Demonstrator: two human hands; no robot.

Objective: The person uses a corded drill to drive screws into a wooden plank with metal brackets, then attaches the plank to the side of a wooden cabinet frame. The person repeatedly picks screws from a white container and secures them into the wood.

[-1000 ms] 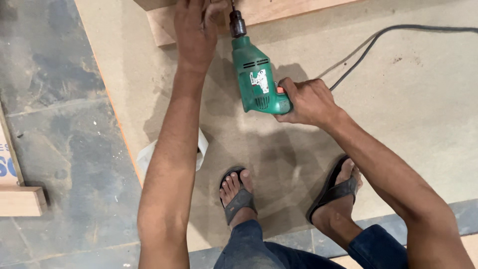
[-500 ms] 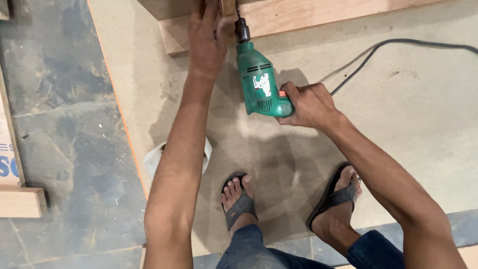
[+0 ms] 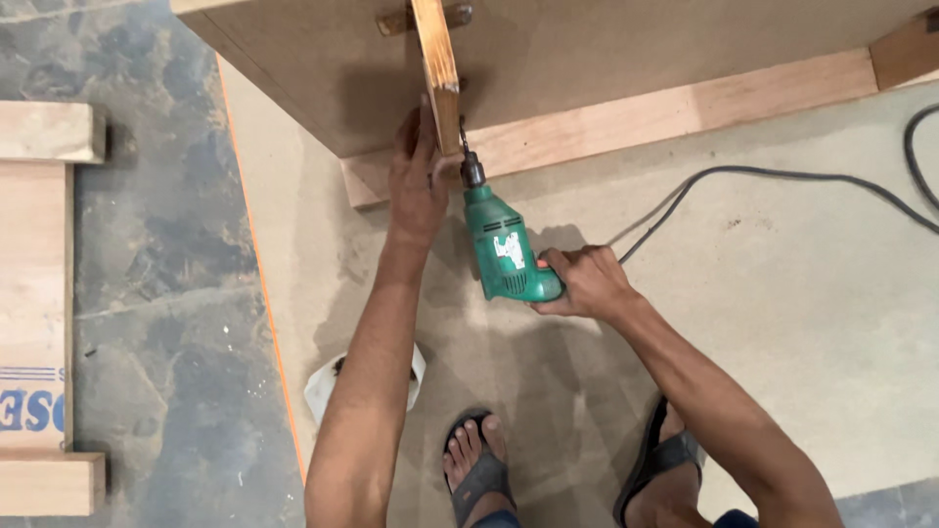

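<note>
Drill (image 3: 505, 249) lower, hands (image 3: 419, 186) gripping.

Ahead of the hands the way is shut: the upright board panel (image 3: 606, 68) and the wood batten (image 3: 685, 108) along its foot form a wall, and the narrow wood strip (image 3: 437, 68) stands out from it. The left hand (image 3: 419, 181) and the green drill (image 3: 501, 244) fill the spot beside that strip. To the right, the floor sheet (image 3: 802, 323) lies open, crossed only by the black cord (image 3: 782, 176). Near the left forearm a white cup (image 3: 323, 386) sits on the sheet. Farther left, wooden planks (image 3: 34, 293) lie on the stone floor (image 3: 166, 244).
</note>
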